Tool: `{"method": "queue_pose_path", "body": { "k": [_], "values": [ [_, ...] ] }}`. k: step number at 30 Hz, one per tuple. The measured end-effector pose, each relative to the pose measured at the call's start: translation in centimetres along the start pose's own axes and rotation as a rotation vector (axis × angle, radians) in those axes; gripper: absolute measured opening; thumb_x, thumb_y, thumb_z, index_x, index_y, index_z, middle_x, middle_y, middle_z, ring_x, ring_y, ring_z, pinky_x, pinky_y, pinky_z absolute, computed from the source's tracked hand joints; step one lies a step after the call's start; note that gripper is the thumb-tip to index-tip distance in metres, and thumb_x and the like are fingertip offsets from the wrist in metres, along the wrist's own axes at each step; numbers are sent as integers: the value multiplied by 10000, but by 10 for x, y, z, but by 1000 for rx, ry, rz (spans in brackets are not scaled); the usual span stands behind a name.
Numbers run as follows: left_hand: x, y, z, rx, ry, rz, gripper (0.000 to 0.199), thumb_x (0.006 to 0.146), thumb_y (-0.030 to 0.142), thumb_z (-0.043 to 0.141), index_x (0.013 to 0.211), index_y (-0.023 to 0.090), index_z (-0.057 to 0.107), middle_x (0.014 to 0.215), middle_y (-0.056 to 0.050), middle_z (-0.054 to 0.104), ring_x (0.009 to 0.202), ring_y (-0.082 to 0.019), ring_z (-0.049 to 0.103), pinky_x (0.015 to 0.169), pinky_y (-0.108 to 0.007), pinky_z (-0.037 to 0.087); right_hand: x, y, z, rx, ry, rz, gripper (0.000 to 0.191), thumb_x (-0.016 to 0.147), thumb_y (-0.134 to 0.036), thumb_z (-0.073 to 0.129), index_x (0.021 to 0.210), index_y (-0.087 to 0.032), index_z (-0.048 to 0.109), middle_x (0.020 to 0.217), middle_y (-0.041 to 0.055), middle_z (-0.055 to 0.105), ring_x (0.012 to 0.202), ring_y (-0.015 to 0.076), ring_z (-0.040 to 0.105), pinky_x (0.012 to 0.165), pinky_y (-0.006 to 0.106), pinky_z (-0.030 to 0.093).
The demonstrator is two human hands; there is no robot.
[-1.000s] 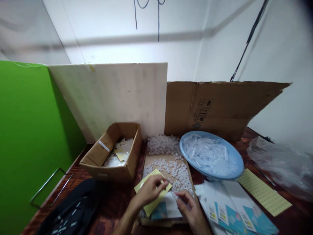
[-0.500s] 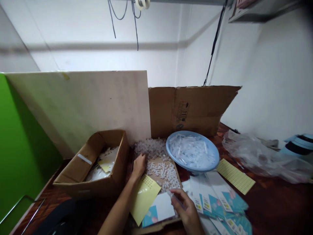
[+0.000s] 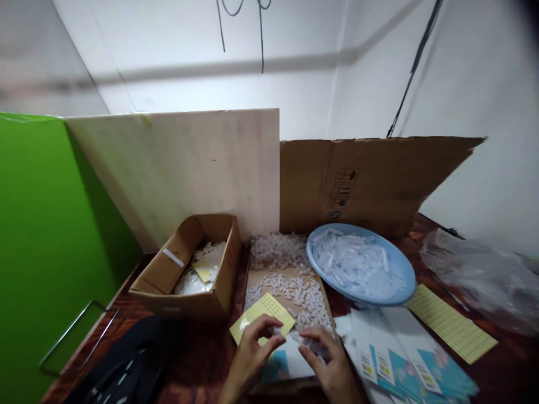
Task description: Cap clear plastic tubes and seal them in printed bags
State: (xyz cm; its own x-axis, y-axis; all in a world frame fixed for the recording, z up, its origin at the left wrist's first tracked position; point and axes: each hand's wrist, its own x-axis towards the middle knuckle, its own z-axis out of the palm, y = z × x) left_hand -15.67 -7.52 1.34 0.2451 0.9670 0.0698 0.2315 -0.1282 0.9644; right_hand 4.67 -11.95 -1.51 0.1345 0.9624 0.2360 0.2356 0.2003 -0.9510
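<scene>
My left hand (image 3: 251, 354) is closed in a pinch on a small translucent white piece (image 3: 275, 331). Facing it, my right hand (image 3: 334, 367) grips a clear plastic tube-like piece (image 3: 315, 347), partly hidden by the fingers. Both hands hover above a white-and-teal printed card (image 3: 300, 366). Behind the left fingers lies a yellow sticker sheet (image 3: 272, 306). Many small white plastic pieces (image 3: 301, 292) are spread over a cardboard sheet (image 3: 269, 270), with a denser heap of clear pieces (image 3: 278, 249) at its far end.
A light-blue basin (image 3: 406, 280) full of clear tubes stands at right. Fanned printed cards (image 3: 400, 348) and another yellow sticker sheet (image 3: 452, 322) lie before it. An open cardboard box (image 3: 189, 306) stands at left, near a black bag (image 3: 126, 359). Cardboard panels (image 3: 379, 185) stand behind.
My left hand has come back from the heap of clear pieces to beside my right hand, now pinching a small piece. My right hand keeps its clear piece. The view has shifted left.
</scene>
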Motion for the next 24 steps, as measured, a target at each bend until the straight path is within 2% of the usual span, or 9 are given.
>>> {"method": "queue_pose_path", "body": {
  "k": [4,8,10,13,16,18,19,21,24],
  "values": [
    [-11,-7,10,-56,-41,-9,158,839,311,761,951,200,751,935,-54,745,896,-222,695,822,-275,525,-2,-10,7,45,-125,-67,219,903,-456,677,953,-258,756,955,74,738,930,271,701,791,316,567],
    [-18,-7,19,-107,-30,-87,144,825,275,758,940,190,742,886,-51,759,840,-215,715,766,-257,546,-11,-3,13,118,-44,46,358,892,-581,650,1026,-253,693,1010,78,723,964,274,700,829,323,569],
    [-22,-5,21,-83,-26,-101,152,814,284,771,932,190,751,864,-55,768,820,-219,723,755,-259,557,-13,6,15,154,-51,149,396,896,-628,620,974,-241,653,829,41,701,700,216,680,621,272,546],
    [-28,-2,23,-48,-29,-76,165,836,317,753,939,189,748,861,-66,779,806,-225,740,763,-272,576,-12,15,13,171,-179,270,457,919,-676,540,930,-226,620,557,-29,574,385,135,469,373,221,350],
    [-29,-3,25,-64,-23,-72,201,859,368,731,939,183,730,881,-80,778,802,-233,754,732,-273,589,-6,10,6,124,-119,173,476,820,-645,699,1033,-222,653,791,42,694,620,198,650,533,256,507],
    [-29,-5,26,-78,1,-88,220,855,393,736,929,186,726,881,-86,779,805,-243,758,693,-271,591,-4,5,1,80,-89,70,402,794,-573,762,981,-226,682,945,73,704,846,245,685,731,299,552],
    [-29,-6,26,-67,13,-78,214,846,392,747,912,189,731,879,-88,781,811,-248,758,694,-273,591,-3,4,0,75,-97,66,356,819,-559,744,921,-224,685,908,66,696,839,240,677,732,297,544],
    [-29,-7,26,-16,2,-10,176,845,374,751,872,200,749,880,-87,789,818,-249,756,731,-283,586,-4,6,0,119,-131,150,368,877,-584,669,846,-217,659,727,22,636,645,188,619,579,260,488],
    [-32,-10,25,43,-21,75,200,837,409,762,904,222,773,953,-89,798,891,-259,748,827,-303,569,-5,14,3,232,-152,322,444,892,-652,612,847,-210,608,595,-39,543,396,100,408,390,216,283]
  ]
}}
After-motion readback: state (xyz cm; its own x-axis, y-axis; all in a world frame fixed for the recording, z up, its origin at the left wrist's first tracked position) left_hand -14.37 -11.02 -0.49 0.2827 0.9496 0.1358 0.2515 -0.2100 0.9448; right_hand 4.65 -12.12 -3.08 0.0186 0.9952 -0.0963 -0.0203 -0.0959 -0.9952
